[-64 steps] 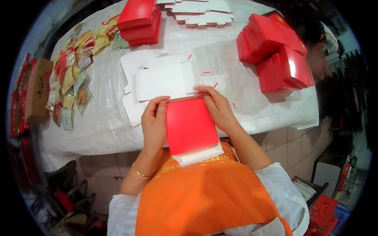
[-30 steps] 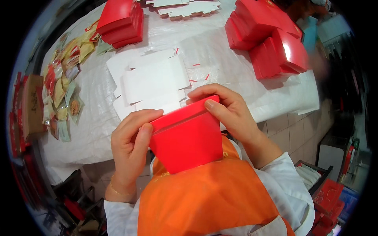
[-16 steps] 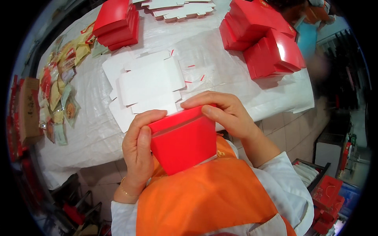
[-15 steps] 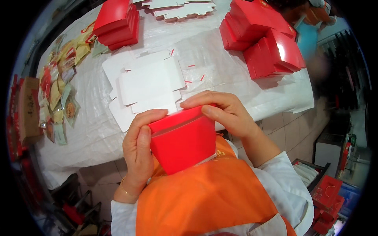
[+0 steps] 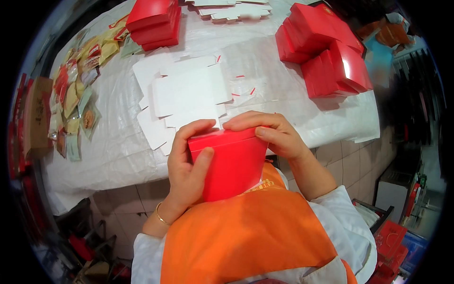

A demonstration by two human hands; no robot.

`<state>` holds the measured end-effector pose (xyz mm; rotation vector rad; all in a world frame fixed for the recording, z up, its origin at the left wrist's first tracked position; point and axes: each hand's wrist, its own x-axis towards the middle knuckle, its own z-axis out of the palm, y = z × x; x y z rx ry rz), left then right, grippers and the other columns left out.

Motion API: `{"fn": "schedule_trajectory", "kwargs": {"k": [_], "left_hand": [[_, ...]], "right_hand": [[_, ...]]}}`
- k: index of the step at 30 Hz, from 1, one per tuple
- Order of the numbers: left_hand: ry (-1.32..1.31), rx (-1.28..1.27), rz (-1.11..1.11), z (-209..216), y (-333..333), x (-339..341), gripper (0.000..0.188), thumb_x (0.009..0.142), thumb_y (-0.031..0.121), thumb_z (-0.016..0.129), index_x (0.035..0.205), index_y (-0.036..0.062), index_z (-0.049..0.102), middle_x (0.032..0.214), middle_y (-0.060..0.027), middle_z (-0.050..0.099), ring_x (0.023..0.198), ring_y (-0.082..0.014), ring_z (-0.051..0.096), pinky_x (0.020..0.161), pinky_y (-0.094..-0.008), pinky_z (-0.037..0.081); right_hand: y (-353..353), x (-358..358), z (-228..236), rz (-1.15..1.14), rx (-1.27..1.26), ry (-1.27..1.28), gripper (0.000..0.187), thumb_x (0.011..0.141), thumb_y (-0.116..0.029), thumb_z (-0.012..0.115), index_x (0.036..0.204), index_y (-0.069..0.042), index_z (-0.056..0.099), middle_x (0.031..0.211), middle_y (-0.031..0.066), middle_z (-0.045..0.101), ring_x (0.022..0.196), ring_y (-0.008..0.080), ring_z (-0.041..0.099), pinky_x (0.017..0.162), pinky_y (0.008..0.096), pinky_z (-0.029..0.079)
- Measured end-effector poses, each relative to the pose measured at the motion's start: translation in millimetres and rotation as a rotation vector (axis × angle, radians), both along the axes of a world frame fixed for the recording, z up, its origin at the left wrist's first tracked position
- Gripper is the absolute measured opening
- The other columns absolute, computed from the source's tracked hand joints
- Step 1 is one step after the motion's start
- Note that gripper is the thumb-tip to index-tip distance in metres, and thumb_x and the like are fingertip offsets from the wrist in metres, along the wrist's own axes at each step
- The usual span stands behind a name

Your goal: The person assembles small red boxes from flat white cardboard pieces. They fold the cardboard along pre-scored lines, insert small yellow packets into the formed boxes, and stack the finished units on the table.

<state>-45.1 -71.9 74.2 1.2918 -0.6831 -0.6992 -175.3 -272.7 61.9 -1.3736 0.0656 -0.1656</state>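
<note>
A red cardboard box [image 5: 231,165] is held between my two hands in front of my orange apron [image 5: 246,232], just off the table's near edge. My left hand [image 5: 189,156] grips its left side, thumb on the red face and fingers over the top edge. Along the right part of the top edge lies my right hand [image 5: 269,132], fingers over the far side and thumb at the near upper corner. Beyond the box, flat white box blanks [image 5: 191,90] lie overlapping on the table, partly hidden by my fingers.
Stacked red boxes stand at the far left [image 5: 153,23] and right [image 5: 331,52] of the white-covered table [image 5: 113,165]. More flat blanks [image 5: 236,10] lie at the back. Small packets [image 5: 78,94] line the left side. A brown carton [image 5: 38,118] stands beyond the left edge.
The gap along the box's top edge has closed. My left thumb has moved from the side onto the red face. The whole view has shifted slightly.
</note>
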Motion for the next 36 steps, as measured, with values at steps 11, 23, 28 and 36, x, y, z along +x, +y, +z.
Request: {"fn": "schedule_trajectory", "kwargs": {"k": [11, 23, 28, 36], "left_hand": [[-0.038, -0.052, -0.047, -16, 1, 5, 0.027, 0.101, 0.014, 0.051, 0.123, 0.0010, 0.058, 0.134, -0.0151, 0.054, 0.123, -0.0238, 0.052, 0.105, -0.0369, 0.042], [0.211, 0.022, 0.036, -41, -16, -14, 0.028, 0.106, 0.018, 0.046, 0.123, 0.0003, 0.058, 0.125, -0.0124, 0.061, 0.116, -0.0197, 0.056, 0.102, -0.0351, 0.046], [-0.083, 0.128, 0.073, -19, -14, 2, 0.037, 0.102, 0.027, 0.048, 0.117, -0.0023, 0.064, 0.119, -0.0163, 0.063, 0.112, -0.0279, 0.057, 0.101, -0.0397, 0.045], [-0.062, 0.128, 0.065, -35, -14, 1, 0.039, 0.104, 0.031, 0.048, 0.118, -0.0022, 0.062, 0.119, -0.0155, 0.063, 0.111, -0.0260, 0.057, 0.100, -0.0398, 0.045]], "right_hand": [[0, 5, 9, 0.059, -0.108, -0.026, 0.044, 0.098, -0.025, 0.047, 0.124, 0.004, 0.066, 0.133, 0.0196, 0.062, 0.128, 0.0309, 0.055, 0.111, 0.0425, 0.038], [-10, -11, -26, 0.112, -0.074, -0.031, 0.045, 0.104, -0.034, 0.050, 0.128, 0.001, 0.064, 0.134, 0.0125, 0.061, 0.130, 0.0266, 0.053, 0.115, 0.0401, 0.032], [-7, 16, -28, 0.036, -0.077, -0.001, 0.030, 0.097, -0.008, 0.054, 0.122, -0.001, 0.068, 0.119, 0.0059, 0.069, 0.110, 0.0116, 0.060, 0.095, 0.0257, 0.045], [3, 10, -29, -0.007, -0.203, -0.085, 0.030, 0.099, -0.009, 0.051, 0.124, 0.000, 0.066, 0.125, 0.0094, 0.067, 0.117, 0.0175, 0.059, 0.103, 0.0305, 0.043]]}}
